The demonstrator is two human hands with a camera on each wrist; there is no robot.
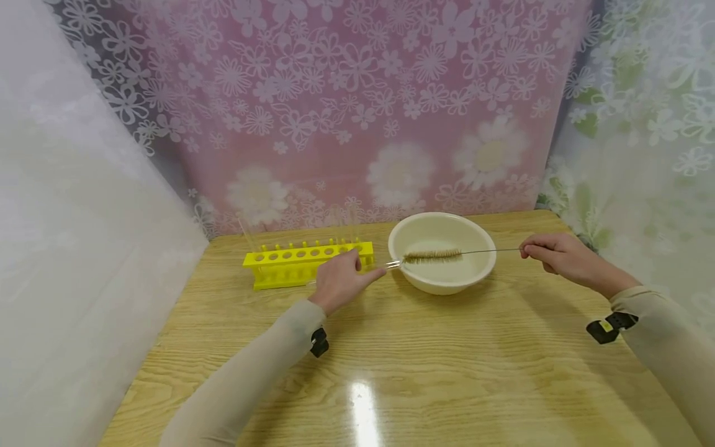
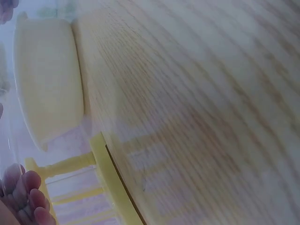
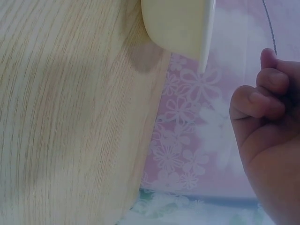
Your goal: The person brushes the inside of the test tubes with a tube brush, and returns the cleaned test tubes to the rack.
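In the head view my left hand (image 1: pixel 342 280) holds a clear glass test tube (image 1: pixel 393 264), its end pointing right at the rim of a cream basin (image 1: pixel 441 287). My right hand (image 1: pixel 564 257) pinches the thin twisted wire of a test tube brush (image 1: pixel 432 256). The tan bristles lie over the basin, their tip at the tube's end; whether the tip is inside cannot be told. Curled fingers (image 2: pixel 35 197) show at the lower left of the left wrist view. In the right wrist view the right hand (image 3: pixel 267 126) grips the brush wire (image 3: pixel 269 23).
Behind the left hand stands a yellow test tube rack (image 1: pixel 285 282), with several clear tubes upright in its end holes. All of it is on a wood-grain table (image 1: pixel 436 360). A pink flowered curtain (image 1: pixel 346 112) hangs behind, with pale sheets at both sides.
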